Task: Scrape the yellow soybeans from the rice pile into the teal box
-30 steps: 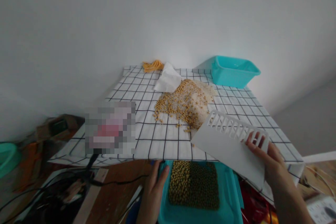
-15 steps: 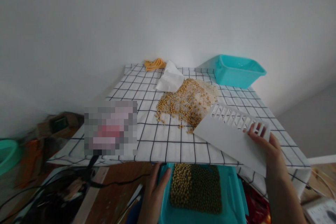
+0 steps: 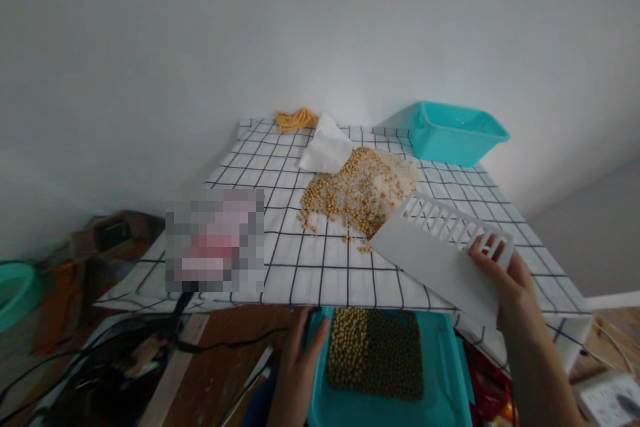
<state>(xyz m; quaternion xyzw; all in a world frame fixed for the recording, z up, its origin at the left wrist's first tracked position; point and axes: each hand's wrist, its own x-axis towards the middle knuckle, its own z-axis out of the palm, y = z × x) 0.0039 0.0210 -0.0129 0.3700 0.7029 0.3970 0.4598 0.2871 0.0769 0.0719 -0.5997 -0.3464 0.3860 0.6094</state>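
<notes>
My right hand (image 3: 505, 277) grips a white plastic sheet (image 3: 430, 253) by its slotted edge, with fingers through the slots. The sheet lies slanted over the table, its left corner touching the near side of a pile of soybeans and white grains (image 3: 363, 190). Down at the table's front edge, my left hand (image 3: 299, 367) holds the left rim of a turquoise bin (image 3: 447, 373), thumb on the rim and fingers partly hidden outside. Inside that bin, yellow soybeans (image 3: 346, 347) lie to the left of small dark green beans (image 3: 395, 357).
A second turquoise bin (image 3: 457, 137) stands at the table's back right. A white cloth or paper (image 3: 327, 147) and a yellow bundle (image 3: 296, 120) lie at the back. A blurred-out object (image 3: 215, 240) is at left, with black cables (image 3: 225, 347) below. The checked tablecloth (image 3: 295, 273) overhangs the front.
The view has shifted slightly. The sheet and my right hand have moved very little, and my left hand stays on the bin's rim.
</notes>
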